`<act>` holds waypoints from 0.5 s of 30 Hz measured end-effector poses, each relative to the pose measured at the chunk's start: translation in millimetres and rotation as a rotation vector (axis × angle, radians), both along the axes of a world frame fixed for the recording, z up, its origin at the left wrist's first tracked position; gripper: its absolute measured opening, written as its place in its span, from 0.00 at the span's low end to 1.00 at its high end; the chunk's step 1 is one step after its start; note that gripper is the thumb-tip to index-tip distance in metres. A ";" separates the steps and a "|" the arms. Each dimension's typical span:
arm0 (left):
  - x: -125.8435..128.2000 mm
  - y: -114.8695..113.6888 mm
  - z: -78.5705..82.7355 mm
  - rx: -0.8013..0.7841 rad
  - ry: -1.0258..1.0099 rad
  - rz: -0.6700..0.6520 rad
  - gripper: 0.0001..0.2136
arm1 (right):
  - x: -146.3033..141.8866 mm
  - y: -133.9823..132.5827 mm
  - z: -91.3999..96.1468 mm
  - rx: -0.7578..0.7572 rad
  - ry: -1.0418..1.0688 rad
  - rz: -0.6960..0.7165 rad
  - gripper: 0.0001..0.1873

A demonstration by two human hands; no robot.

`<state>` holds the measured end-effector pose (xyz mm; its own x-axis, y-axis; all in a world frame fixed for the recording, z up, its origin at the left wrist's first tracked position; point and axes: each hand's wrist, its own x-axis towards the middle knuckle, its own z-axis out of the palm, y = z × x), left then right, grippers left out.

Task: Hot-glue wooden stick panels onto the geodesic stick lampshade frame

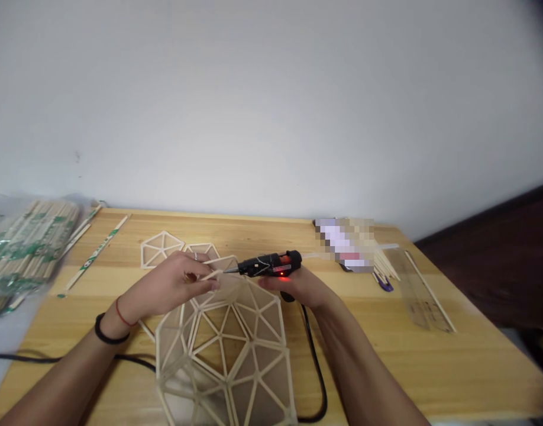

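Note:
My right hand (293,284) is closed around a black hot glue gun (271,264) with a small red light glowing on its side. The gun's metal nozzle points left, at the wooden sticks (213,273) that my left hand (178,281) pinches. Whether the nozzle touches them I cannot tell. Just below both hands stands a dome-like frame (222,355) of thin wooden sticks joined into triangles. Behind my left hand lie flat stick polygons with spokes (162,249), one of them partly hidden by my fingers.
Plastic-wrapped bundles of chopsticks (36,242) fill the left side, beside a paper-sleeved pair (96,254). A black cord (316,367) loops by my right arm. Toward the right lie a partly blurred phone (342,242), loose sticks (389,263), a purple-handled tool (384,283) and a clear ruler (416,293).

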<state>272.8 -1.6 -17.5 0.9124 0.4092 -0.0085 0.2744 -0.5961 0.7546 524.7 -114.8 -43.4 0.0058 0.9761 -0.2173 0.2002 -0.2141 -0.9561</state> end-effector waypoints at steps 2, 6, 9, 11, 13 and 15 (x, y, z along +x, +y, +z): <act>0.2 -0.3 0.2 0.001 0.003 -0.001 0.18 | 0.0 -0.1 0.0 -0.013 -0.001 -0.002 0.09; 0.4 -0.3 0.2 0.004 -0.010 -0.005 0.18 | 1.2 -0.3 -2.2 -0.022 0.003 -0.001 0.09; 0.3 -0.3 0.4 0.016 -0.010 -0.003 0.18 | 2.9 -0.3 -6.4 0.041 0.042 -0.092 0.11; 0.2 -0.5 0.9 0.018 -0.020 -0.011 0.18 | 4.3 0.0 -9.7 0.086 0.101 -0.167 0.13; 0.2 -0.7 1.5 0.015 -0.035 -0.021 0.18 | 5.5 0.3 -12.1 0.123 0.158 -0.187 0.15; 0.2 -0.8 1.7 0.013 -0.036 -0.019 0.18 | 5.5 0.4 -12.4 0.145 0.174 -0.169 0.16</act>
<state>273.1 -2.4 -15.8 0.9197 0.3916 0.0300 0.2355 -0.6110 0.7558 530.2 -114.4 -55.7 0.1464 0.9853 -0.0877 0.0037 -0.0892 -0.9960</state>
